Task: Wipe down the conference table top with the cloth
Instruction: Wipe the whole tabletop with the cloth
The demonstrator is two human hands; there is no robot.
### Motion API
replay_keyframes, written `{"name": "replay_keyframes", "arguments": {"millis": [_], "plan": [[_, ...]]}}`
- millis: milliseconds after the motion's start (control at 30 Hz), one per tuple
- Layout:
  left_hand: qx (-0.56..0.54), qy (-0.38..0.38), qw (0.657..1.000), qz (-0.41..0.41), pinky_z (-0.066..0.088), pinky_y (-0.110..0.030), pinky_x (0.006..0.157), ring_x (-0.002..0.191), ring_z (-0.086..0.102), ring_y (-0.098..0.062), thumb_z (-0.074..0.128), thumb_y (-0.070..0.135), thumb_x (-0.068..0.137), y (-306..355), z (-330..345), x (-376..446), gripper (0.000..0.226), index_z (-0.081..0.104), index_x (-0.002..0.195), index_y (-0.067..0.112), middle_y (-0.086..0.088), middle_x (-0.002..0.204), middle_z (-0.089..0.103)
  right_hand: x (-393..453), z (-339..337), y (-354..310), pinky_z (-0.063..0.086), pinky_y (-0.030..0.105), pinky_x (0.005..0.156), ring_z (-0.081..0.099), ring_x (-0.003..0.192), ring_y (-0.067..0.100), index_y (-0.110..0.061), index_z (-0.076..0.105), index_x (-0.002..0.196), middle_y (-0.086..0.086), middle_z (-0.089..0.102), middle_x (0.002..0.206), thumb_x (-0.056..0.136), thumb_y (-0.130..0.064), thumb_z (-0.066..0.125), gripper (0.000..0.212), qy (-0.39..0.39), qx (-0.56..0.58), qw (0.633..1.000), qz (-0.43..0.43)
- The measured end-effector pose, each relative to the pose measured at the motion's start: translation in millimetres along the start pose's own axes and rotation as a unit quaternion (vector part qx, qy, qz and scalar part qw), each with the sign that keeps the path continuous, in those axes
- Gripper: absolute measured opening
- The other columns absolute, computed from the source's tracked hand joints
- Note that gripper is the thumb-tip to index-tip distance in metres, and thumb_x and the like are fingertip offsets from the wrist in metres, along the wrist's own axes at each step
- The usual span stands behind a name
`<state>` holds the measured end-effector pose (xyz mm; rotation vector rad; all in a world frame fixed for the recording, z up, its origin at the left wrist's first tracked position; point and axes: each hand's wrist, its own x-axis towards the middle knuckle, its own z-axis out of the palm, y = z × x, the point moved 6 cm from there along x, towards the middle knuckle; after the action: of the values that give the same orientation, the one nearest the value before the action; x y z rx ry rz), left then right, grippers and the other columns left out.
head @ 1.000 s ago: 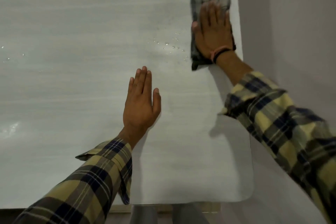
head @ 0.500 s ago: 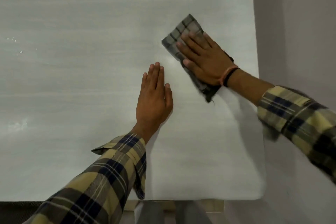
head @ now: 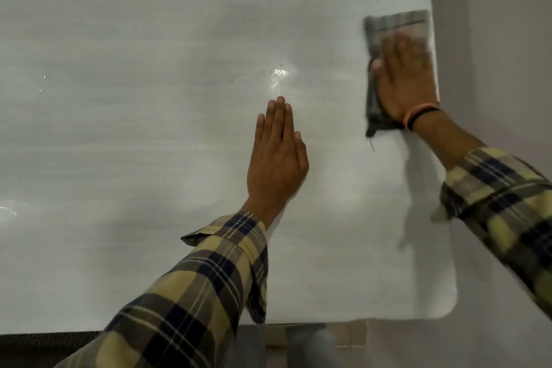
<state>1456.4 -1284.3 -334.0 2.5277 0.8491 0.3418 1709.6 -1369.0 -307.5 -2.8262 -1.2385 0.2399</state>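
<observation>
1. Under the right hand (head: 403, 81), flat at the counter's (head: 149, 39) right edge, lies the cloth (head: 388, 24). The fingers are straight and press it down rather than curl round it, likely so the whole palm drives the fabric across the surface.
2. Left hand (head: 276, 155) rests palm-down with straight fingers, holding nothing, well to the left of the pressing hand; it looks placed as a brace while the person leans in.
3. Between the two hands, just beyond the left fingertips, a wet patch (head: 279, 76) glistens, so that area probably still needs a pass.
4. Folded into a rough rectangle, the cloth runs lengthwise away from the person, parallel to the right edge, its far end showing past the blurred fingertips.
</observation>
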Motion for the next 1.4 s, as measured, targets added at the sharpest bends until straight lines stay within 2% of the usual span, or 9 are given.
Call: {"name": "replay_keyframes", "arguments": {"millis": [67,100,267,467,667,800,1033,1233,1400], "plan": [[-0.002,0.004,1.0,0.001,0.011,-0.045,0.131,0.162,0.007,-0.024,0.031,0.02,0.11,-2.1,-0.4,-1.6,0.057,0.02,0.162,-0.002,-0.016,0.172,0.015,16.7,-2.6,9.8,0.003,0.056,0.127,0.004,0.158,0.035,-0.014,0.008,0.165,0.014,0.006,0.172,0.107,-0.05,0.008,0.068,-0.005,0.017,0.99,0.137],[-0.004,0.001,1.0,0.001,0.011,-0.045,0.131,0.162,0.007,-0.024,0.031,0.02,0.11,-2.3,-0.3,-1.5,0.058,0.02,0.162,-0.002,-0.015,0.173,0.014,16.7,-0.8,-5.1,0.003,0.056,0.127,0.004,0.158,0.036,-0.012,0.008,0.165,0.016,0.006,0.171,0.107,-0.049,0.007,0.068,-0.01,0.018,0.993,0.113],[-0.007,-0.002,1.0,0.007,0.009,-0.045,0.132,0.162,0.005,-0.025,0.031,0.02,0.11,-0.8,1.8,-0.9,0.058,0.019,0.162,-0.002,-0.016,0.173,0.012,-53.4,23.2,-42.9,0.004,0.049,0.129,-0.001,0.16,0.023,-0.017,0.015,0.165,0.007,0.008,0.172,0.109,-0.045,0.018,0.062,-0.042,-0.044,0.963,-0.261],[-0.005,-0.01,1.0,0.01,0.009,-0.045,0.132,0.162,0.005,-0.027,0.029,0.02,0.109,-2.2,3.8,-3.2,0.058,0.019,0.162,-0.003,-0.017,0.172,0.012,36.5,-1.1,-17.4,-0.001,0.052,0.128,0.002,0.159,0.031,-0.017,0.008,0.165,0.011,0.004,0.172,0.106,-0.051,0.011,0.068,-0.017,0.001,0.999,0.037],[-0.044,0.0,0.999,0.01,0.014,-0.046,0.131,0.161,0.011,-0.027,0.035,0.013,0.108,-4.6,-4.1,-1.1,0.056,0.024,0.16,-0.004,-0.018,0.171,0.018,49.4,16.3,-131.3,0.004,0.055,0.128,0.001,0.159,0.033,-0.017,0.005,0.165,0.011,0.004,0.172,0.102,-0.055,-0.007,0.074,-0.038,-0.015,0.993,-0.109],[-0.107,0.025,0.994,-0.016,0.021,-0.045,0.13,0.159,0.022,-0.027,0.041,0.011,0.107,-27.9,-31.6,0.2,0.053,0.035,0.156,-0.005,-0.017,0.168,0.029,-38.5,27.4,-102.0,0.003,0.051,0.128,-0.001,0.16,0.026,-0.021,0.008,0.165,0.006,0.002,0.173,0.108,-0.05,0.012,0.065,-0.044,-0.021,0.979,-0.196],[0.015,0.062,0.995,-0.08,0.016,-0.049,0.13,0.159,0.02,-0.031,0.038,0.022,0.11,-180.4,-94.4,17.6,0.055,0.031,0.158,-0.005,-0.02,0.168,0.027,65.8,2.4,-54.5,-0.003,0.053,0.128,0.001,0.158,0.036,-0.012,0.007,0.164,0.016,0.004,0.171,0.104,-0.051,0.011,0.072,-0.02,0.017,0.996,0.086],[0.03,0.05,0.992,-0.115,0.006,-0.04,0.132,0.161,0.009,-0.022,0.035,0.025,0.112,-189.0,-96.2,18.5,0.057,0.023,0.162,0.0,-0.014,0.172,0.018,52.0,33.5,-225.4,0.002,0.051,0.128,0.012,0.158,0.034,-0.012,0.021,0.163,0.014,0.018,0.17,0.108,-0.045,0.026,0.065,0.006,0.031,0.989,-0.141],[0.03,0.043,0.991,-0.123,0.006,-0.039,0.132,0.161,0.008,-0.019,0.034,0.027,0.112,-190.1,-97.5,21.5,0.058,0.024,0.162,0.0,-0.012,0.172,0.018,-60.0,45.3,-187.4,0.013,0.054,0.127,0.013,0.159,0.028,-0.016,0.028,0.162,0.009,0.02,0.17,0.109,-0.046,0.032,0.061,-0.011,0.032,0.965,-0.262]]}}
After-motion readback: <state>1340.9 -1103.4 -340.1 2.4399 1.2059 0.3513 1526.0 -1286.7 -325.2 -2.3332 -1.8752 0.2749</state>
